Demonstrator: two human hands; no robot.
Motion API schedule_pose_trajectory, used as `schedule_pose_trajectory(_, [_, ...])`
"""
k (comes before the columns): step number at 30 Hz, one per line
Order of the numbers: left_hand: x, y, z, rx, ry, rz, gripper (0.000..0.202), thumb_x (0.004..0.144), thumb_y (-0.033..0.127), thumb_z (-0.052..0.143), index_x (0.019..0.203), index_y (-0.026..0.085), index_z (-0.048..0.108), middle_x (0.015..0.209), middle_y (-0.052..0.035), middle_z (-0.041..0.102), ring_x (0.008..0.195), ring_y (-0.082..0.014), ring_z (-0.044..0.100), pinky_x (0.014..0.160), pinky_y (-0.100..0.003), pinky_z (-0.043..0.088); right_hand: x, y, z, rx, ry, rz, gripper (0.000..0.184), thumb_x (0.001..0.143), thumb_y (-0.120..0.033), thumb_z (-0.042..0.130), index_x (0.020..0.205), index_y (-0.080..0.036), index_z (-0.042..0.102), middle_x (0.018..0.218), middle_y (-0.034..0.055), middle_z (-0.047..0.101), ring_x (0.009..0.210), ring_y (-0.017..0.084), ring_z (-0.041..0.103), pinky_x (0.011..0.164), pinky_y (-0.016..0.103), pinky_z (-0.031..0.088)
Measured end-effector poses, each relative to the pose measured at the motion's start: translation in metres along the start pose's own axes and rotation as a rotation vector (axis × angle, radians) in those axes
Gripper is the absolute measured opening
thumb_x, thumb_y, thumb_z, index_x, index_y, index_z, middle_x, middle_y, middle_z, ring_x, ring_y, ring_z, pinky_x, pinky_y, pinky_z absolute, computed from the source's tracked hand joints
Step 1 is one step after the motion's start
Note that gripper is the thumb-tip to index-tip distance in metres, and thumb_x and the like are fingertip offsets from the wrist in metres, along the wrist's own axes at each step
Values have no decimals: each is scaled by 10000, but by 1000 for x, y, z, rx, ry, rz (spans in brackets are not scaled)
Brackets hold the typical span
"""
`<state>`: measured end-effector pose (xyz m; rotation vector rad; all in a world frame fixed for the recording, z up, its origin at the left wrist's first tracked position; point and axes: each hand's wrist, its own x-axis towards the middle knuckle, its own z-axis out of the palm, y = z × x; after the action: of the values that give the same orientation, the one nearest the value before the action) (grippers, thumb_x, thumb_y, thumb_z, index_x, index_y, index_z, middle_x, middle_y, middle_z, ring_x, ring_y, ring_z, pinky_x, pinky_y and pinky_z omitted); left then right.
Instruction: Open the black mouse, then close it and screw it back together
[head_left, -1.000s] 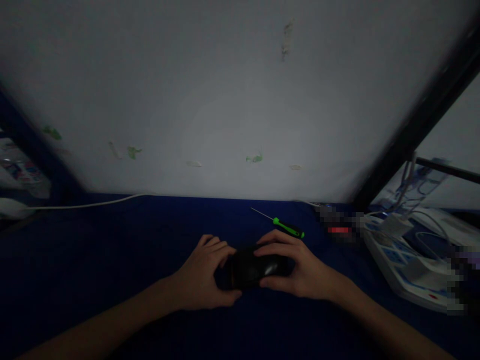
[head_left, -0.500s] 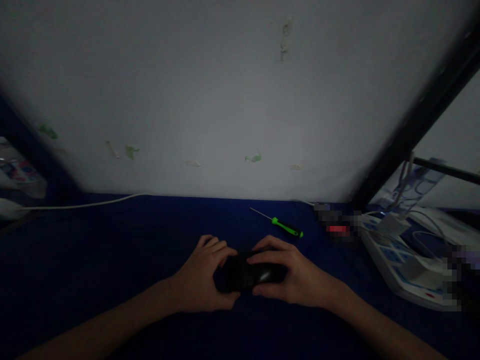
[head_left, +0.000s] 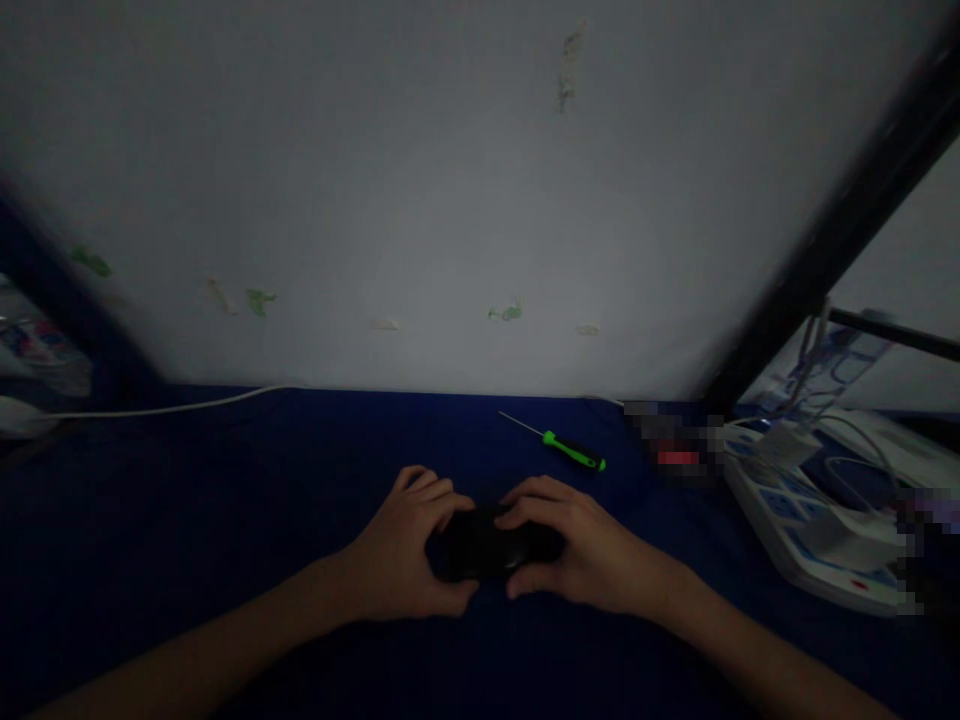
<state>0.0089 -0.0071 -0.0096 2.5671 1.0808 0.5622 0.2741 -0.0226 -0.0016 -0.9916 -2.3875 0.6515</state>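
Observation:
A small black device, shaped like a computer mouse (head_left: 484,545), lies on the dark blue surface (head_left: 225,520) in front of me. My left hand (head_left: 401,550) curls round its left end, fingers bent on top and thumb below. My right hand (head_left: 577,545) grips its right end, fingers over the top and thumb underneath. Both hands rest low on the surface. The light is dim and details of the device are hard to see.
A screwdriver with a green handle (head_left: 574,453) lies just beyond my right hand. A white power strip (head_left: 810,530) with plugs and cables sits at the right. A white cable (head_left: 172,405) runs along the foot of the white wall (head_left: 450,200). A dark post (head_left: 840,240) slants at the right.
My right hand has slid a little left over the black device, covering more of it. The shiny spot on the device no longer shows. My left hand has hardly moved.

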Motion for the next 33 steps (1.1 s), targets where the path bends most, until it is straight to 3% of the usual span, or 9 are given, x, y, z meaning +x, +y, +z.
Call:
schedule_pose_trajectory(6, [1, -1, -3, 21, -21, 8, 517, 579, 383, 870, 1032, 220, 682, 846, 14, 575, 861, -252, 574, 923, -489, 390, -2, -3, 1, -24, -4, 24, 534, 763, -473, 926, 1200, -238, 731, 1285, 97, 723, 1108, 267, 717, 994, 417, 568])
schedule_pose_trajectory(12, [-3, 3, -8, -61, 24, 173, 656, 718, 332, 834, 1306, 232, 559, 1212, -83, 634, 1090, -294, 604, 959, -458, 463, 0, -13, -7, -56, -17, -18, 460, 874, -394, 839, 1290, -233, 723, 1259, 92, 759, 1160, 263, 702, 1063, 422, 526])
schedule_pose_trajectory(17, [-8, 6, -6, -151, 40, 277, 378, 868, 237, 715, 1212, 245, 558, 1101, -49, 697, 990, -234, 659, 921, -400, 492, 1, -26, -14, -77, -39, -64, 289, 1003, -408, 674, 1224, -239, 753, 1290, 80, 720, 1241, 263, 628, 1120, 446, 471])
schedule_pose_trajectory(19, [-9, 7, -7, -158, 57, 271, 299, 902, 231, 677, 1182, 242, 570, 1033, -36, 710, 915, -216, 665, 886, -392, 498, 1, -26, -12, -110, -29, -21, 277, 1054, -405, 581, 1147, -228, 773, 1231, 92, 704, 1176, 261, 638, 1080, 454, 487])
schedule_pose_trajectory(22, [-8, 6, -9, -167, 90, 228, 263, 911, 251, 684, 1157, 235, 591, 1011, -28, 724, 905, -214, 669, 905, -404, 500, 0, -22, -7, -117, -8, 18, 319, 1098, -388, 482, 1247, -219, 708, 1136, 85, 714, 1110, 257, 653, 1055, 470, 488])
schedule_pose_trajectory(24, [-6, 4, -10, -162, 103, 185, 226, 907, 260, 688, 1118, 229, 611, 995, -25, 730, 910, -222, 670, 920, -423, 493, 0, -17, -5, -94, 45, 5, 324, 1071, -404, 545, 1307, -204, 645, 1157, 89, 717, 1118, 262, 654, 1046, 463, 488])
schedule_pose_trajectory(27, [-3, 1, -10, -151, 106, 110, 173, 924, 285, 663, 1082, 219, 641, 971, -33, 733, 908, -236, 665, 917, -450, 486, 0, -13, -4, -88, 110, -21, 272, 1004, -389, 658, 1200, -200, 649, 1115, 82, 716, 1058, 254, 662, 991, 434, 502])
schedule_pose_trajectory(31, [-3, -3, -8, -126, 51, 60, 183, 962, 329, 632, 1098, 217, 683, 1013, -59, 724, 963, -259, 657, 917, -469, 484, 2, -10, -2, -111, 62, 0, 163, 1026, -318, 621, 1125, -206, 687, 1033, 63, 738, 1003, 243, 663, 932, 416, 502])
schedule_pose_trajectory(33, [-4, -3, -8, -126, 25, 62, 255, 999, 336, 597, 1220, 229, 664, 1132, -78, 711, 1058, -270, 647, 960, -478, 485, 3, -9, 1, -108, 33, 4, 165, 1044, -302, 590, 1115, -207, 705, 1009, 54, 744, 984, 234, 656, 939, 422, 493])
